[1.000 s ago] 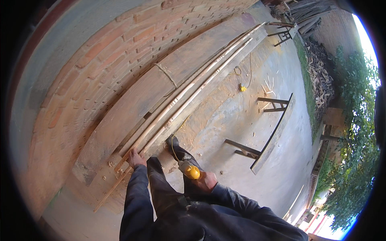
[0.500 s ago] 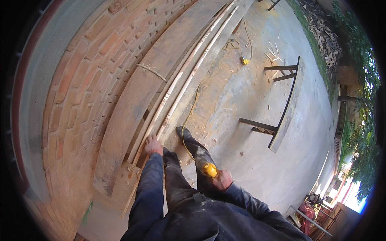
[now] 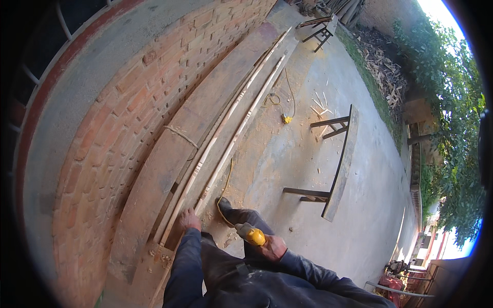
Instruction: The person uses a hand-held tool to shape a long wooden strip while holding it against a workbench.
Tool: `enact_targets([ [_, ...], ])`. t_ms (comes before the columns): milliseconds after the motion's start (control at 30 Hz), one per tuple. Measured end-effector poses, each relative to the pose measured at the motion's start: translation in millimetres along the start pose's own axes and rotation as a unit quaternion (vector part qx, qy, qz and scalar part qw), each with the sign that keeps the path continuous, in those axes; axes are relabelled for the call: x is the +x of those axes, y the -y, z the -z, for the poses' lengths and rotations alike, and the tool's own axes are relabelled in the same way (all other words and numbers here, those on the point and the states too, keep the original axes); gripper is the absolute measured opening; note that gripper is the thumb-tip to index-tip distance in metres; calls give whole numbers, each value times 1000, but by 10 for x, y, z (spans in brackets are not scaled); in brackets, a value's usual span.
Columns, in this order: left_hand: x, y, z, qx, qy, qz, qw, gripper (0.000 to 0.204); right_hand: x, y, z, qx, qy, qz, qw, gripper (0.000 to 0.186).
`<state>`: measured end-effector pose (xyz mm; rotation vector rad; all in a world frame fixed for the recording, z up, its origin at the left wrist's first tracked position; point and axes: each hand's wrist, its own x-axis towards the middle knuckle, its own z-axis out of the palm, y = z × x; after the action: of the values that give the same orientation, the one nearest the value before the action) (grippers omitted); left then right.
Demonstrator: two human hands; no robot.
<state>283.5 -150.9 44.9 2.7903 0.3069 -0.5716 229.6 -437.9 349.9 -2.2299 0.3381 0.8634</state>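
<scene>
My left hand (image 3: 190, 219) is closed on the near part of a long, slim wooden pole (image 3: 239, 129), its fingertips partly hidden. This pole and a second pale pole (image 3: 226, 114) lie lengthwise on a wide wooden plank (image 3: 233, 115). In front of my body, my right hand (image 3: 273, 248) is wrapped around a yellow corded power tool (image 3: 255, 236) with a grey front end. The tool is held above my leg, apart from the poles, and its working face is hidden. Its yellow cord (image 3: 229, 177) runs forward past my shoe.
A brick wall (image 3: 126, 118) borders the planks on the left. On the concrete floor, a narrow wooden bench (image 3: 341, 169) lies tipped on its side to the right. Wood shavings, loose sticks (image 3: 321, 107) and a yellow plug connector (image 3: 286, 119) are scattered ahead. Another bench (image 3: 321, 32) stands farther off.
The view has tilted so more of the far end shows. The power tool has turned, bringing its grey front end into sight. My left hand stays at the pole.
</scene>
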Motion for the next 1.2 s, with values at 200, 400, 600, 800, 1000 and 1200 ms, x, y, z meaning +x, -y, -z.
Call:
enact_targets([
  [200, 11, -182, 92, 19, -24, 36, 999, 42, 649, -357, 34, -8, 25, 61, 998, 36],
  [400, -77, -475, 197, -14, -7, 79, 997, 40, 1065, -674, 331, 64, 98, 86, 989, 36],
  [600, 314, -847, 258, 22, 67, 88, 994, 43, 1215, -332, 1184, 33, 136, -7, 990, 35],
  [800, 473, -1026, 223, 90, 94, 84, 988, 35, 1367, -876, 1534, 24, 76, -18, 997, 37],
  [1000, 502, -1151, 339, 34, 62, 114, 991, 24, 1420, -926, 1705, 24, 31, -31, 999, 36],
  [1200, 534, -1227, 469, -39, 117, 86, 989, 45, 1386, -885, 1805, -12, 23, -55, 998, 39],
])
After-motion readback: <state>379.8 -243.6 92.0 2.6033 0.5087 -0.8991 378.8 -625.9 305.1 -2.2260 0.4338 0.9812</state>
